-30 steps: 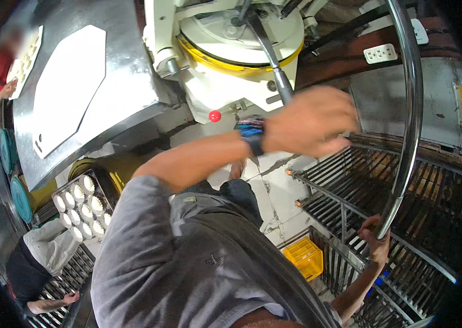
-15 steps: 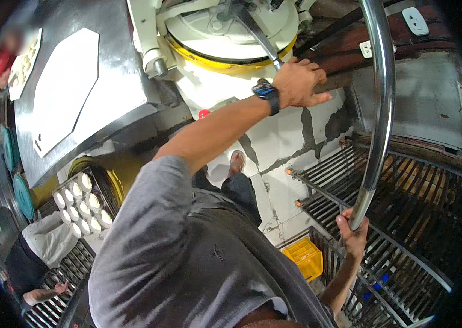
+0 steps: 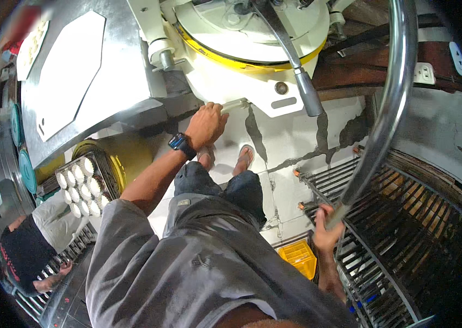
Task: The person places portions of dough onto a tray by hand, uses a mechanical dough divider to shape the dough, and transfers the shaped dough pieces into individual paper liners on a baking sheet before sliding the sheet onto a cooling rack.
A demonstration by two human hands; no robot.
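My left hand, with a dark watch on its wrist, is closed over the end of a short pale lever low on the front of a white machine. The knob end of that lever is hidden under the hand. My right hand is wrapped round the lower end of a long shiny metal lever, which runs up out of view at the top right. Above my hands, the machine's round white head carries a yellow ring. A grey-handled crank hangs down from it, untouched.
Left of the machine is a metal table bearing a white board. A tray of several filled paper cups stands below. Black racks and a yellow crate are at right. Another person works at lower left.
My left hand has left the grey-handled crank's area and come down and left onto the short lever. My right hand has moved slightly left, with the long lever's end in it.
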